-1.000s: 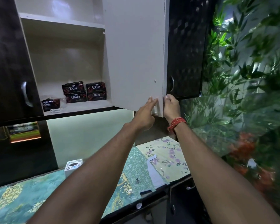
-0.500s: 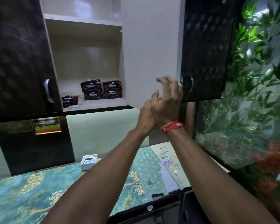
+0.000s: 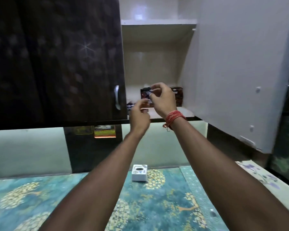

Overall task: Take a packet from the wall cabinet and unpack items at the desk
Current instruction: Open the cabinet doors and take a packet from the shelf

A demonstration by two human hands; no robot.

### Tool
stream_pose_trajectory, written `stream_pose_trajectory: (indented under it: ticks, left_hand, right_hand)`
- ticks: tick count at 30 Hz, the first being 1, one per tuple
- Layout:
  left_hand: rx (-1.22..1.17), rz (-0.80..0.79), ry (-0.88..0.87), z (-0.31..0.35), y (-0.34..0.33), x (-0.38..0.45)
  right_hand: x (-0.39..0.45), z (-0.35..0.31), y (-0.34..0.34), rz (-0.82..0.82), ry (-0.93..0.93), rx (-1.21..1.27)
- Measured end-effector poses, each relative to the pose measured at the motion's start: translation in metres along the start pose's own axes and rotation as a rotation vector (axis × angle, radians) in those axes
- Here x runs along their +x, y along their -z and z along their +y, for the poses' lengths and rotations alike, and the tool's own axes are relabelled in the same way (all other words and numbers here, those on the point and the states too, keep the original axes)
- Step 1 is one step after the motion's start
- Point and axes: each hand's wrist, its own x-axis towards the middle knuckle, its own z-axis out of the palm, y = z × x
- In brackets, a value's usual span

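The wall cabinet point(image 3: 157, 47) stands open in front of me. On its lower shelf point(image 3: 188, 113) lies a stack of dark packets point(image 3: 178, 95), and a smaller dark packet point(image 3: 130, 105) sits at the left edge. Both arms are raised to the shelf. My right hand point(image 3: 163, 100), with a red thread at the wrist, hovers in front of the stack with curled, parted fingers. My left hand point(image 3: 138, 115) is just below and left of it, fingers loosely curled and holding nothing. Blur hides whether either hand touches a packet.
The white inner face of the open door point(image 3: 240, 72) juts out on the right. A closed dark door point(image 3: 57, 64) with a metal handle point(image 3: 117, 97) is on the left. Below, the patterned teal desk point(image 3: 157, 205) carries a small white box point(image 3: 139, 172).
Both hands have left the door's lower edge and moved left to the shelf with the packets. My view has swung so the open compartment is now central.
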Motion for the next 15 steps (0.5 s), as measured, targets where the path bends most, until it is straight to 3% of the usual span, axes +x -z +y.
stream_pose_trajectory:
  ticks: [2,4,6,12,15]
  left_hand:
    - [0.077,0.267,-0.006,-0.01,0.042,0.026]
    - [0.188,0.401,-0.01,-0.018,0.075,0.047]
    - [0.237,0.358,0.025,-0.026,0.091,0.065]
    - [0.247,0.036,0.076,-0.047,0.093,0.092]
    - [0.211,-0.001,0.112,-0.054,0.085,0.096]
  right_hand:
    - [0.02,0.01,-0.04,-0.043,-0.091,0.069]
    - [0.037,0.018,-0.075,-0.08,-0.16,0.087]
    - [0.052,0.027,-0.102,-0.109,-0.204,0.093]
    - [0.078,0.045,-0.146,-0.241,-0.255,0.163]
    - [0.079,0.05,-0.153,-0.275,-0.228,0.135]
